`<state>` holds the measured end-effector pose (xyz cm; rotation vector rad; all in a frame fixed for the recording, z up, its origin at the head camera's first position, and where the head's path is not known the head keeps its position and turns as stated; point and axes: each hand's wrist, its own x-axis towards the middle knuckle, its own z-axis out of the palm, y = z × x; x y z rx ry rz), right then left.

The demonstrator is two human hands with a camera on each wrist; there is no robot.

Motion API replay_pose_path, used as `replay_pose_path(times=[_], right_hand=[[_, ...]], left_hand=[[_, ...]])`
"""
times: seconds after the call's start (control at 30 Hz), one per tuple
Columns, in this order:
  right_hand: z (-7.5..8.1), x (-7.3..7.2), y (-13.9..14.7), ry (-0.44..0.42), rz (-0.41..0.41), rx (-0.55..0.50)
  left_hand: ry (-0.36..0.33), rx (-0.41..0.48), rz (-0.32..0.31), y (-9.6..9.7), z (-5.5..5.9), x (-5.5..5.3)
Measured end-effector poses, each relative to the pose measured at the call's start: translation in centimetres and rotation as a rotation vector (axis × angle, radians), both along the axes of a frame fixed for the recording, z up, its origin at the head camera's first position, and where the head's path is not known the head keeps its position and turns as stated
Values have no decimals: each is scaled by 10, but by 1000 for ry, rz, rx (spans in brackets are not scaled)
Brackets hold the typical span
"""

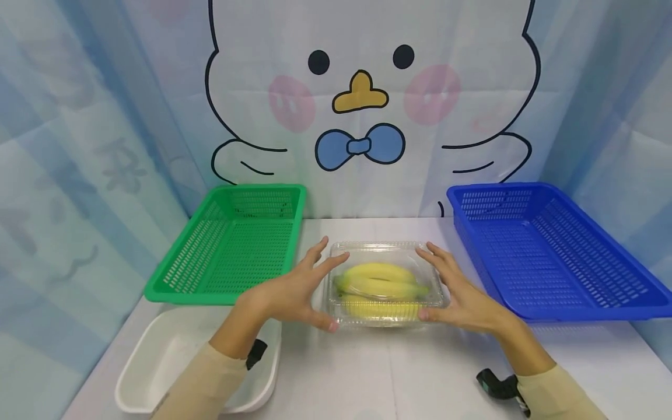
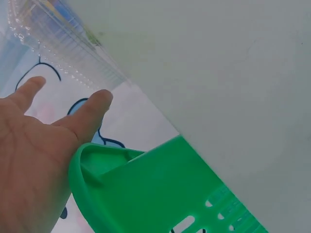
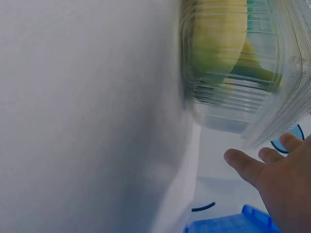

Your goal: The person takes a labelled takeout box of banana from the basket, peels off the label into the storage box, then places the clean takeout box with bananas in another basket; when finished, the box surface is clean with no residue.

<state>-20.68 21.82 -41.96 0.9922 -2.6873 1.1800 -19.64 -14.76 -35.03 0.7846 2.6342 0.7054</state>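
A clear plastic clamshell box (image 1: 388,252) with its lid down sits mid-table in the head view. Yellow bananas (image 1: 382,286) with greenish ends show through it; the ribbed front wall blurs their lower part. My left hand (image 1: 294,291) is at the box's left side, fingers spread; in the left wrist view a gap separates its fingers (image 2: 92,109) from the box. On the right side, my right hand (image 1: 464,294) has its fingers and thumb spread around the box's edge. In the right wrist view its fingertips lie close to the rim; contact cannot be told.
A green basket (image 1: 294,245) stands at the back left and a blue basket (image 1: 472,256) at the back right. A white basin (image 1: 128,373) is at the front left, under my left forearm. Behind the table (image 1: 346,373) hangs a printed curtain (image 1: 362,192).
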Motion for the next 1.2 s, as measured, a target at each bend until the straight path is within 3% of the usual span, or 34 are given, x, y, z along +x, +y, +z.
replay_pose_path(times=[0.43, 0.8, 1.2], right_hand=[[-6, 5, 4, -53, -34, 50], [-6, 4, 1, -102, -25, 44], [-4, 6, 1, -96, -45, 50]], left_hand=[[-26, -79, -69, 13, -9, -3], [1, -179, 1, 18, -15, -6], [-83, -137, -13, 15, -16, -3]])
